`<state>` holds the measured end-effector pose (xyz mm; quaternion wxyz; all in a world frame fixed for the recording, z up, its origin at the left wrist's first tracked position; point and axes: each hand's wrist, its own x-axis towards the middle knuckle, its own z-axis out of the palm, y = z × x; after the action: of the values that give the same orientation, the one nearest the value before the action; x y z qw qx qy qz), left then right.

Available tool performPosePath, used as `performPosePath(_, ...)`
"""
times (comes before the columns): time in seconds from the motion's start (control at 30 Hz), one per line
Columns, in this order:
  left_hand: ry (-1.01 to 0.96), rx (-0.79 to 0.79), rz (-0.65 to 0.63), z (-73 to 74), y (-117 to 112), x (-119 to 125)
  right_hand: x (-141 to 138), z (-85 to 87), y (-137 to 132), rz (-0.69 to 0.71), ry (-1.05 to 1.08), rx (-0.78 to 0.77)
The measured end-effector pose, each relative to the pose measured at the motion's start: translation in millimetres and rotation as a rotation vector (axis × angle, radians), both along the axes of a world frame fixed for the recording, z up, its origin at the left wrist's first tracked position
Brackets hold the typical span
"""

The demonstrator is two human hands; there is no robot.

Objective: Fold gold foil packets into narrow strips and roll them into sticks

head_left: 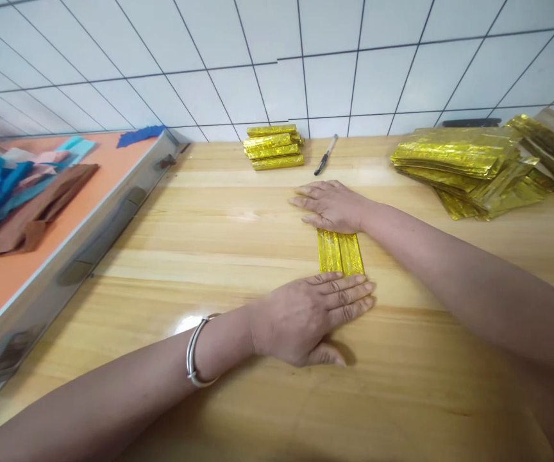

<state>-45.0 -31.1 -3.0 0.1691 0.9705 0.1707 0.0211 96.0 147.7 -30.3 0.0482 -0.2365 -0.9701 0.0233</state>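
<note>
A folded sheet of shiny gold foil paper lies flat on the wooden table, a crease running down its middle. Across its near end rests my left hand, palm down with fingers stretched out and the thumb apart. My right hand lies flat over the far end, its fingers extended to the left. Both hands cover parts of the sheet, so only its middle strip shows. Beyond my right hand, several gold foil rolls are piled near the wall.
A pen lies beside the rolls. At the back right is a loose stack of gold foil sheets, with a dark flat object behind it. On the left, an orange-topped raised surface holds blue, brown and pink pieces. A tiled wall bounds the table's back.
</note>
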Motion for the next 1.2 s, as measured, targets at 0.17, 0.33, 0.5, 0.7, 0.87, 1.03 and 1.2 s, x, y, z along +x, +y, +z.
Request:
performPosePath(0.17, -0.019, -0.021, 0.015, -0.6, -12, 0, 1, 0.0, -1, 0.002, 0.017, 0.017)
performPosePath(0.33, -0.039, -0.044, 0.042, 2.0, -11, -2, 1, 5.1, -5, -0.008, -0.019, 0.111)
performPosePath(0.5, -0.034, -0.082, 0.046, 5.6, -11, -2, -4, 21.2, -26, -0.038, -0.089, 0.38)
performPosePath(0.7, -0.031, -0.118, 0.037, 5.6, -10, -3, -11, 28.0, -47, -0.14, -0.211, 0.331)
performPosePath(0.87, -0.023, -0.114, 0.042, 4.8, -11, -3, -11, 28.4, -56, -0.183, -0.237, 0.367)
performPosePath(1.03, -0.026, -0.088, 0.032, 4.3, -12, -4, -8, 28.8, -57, -0.134, -0.26, 0.38)
performPosePath(1.2, -0.04, -0.055, 0.037, 3.0, -14, -3, -6, 29.8, -53, -0.321, -0.22, 0.128)
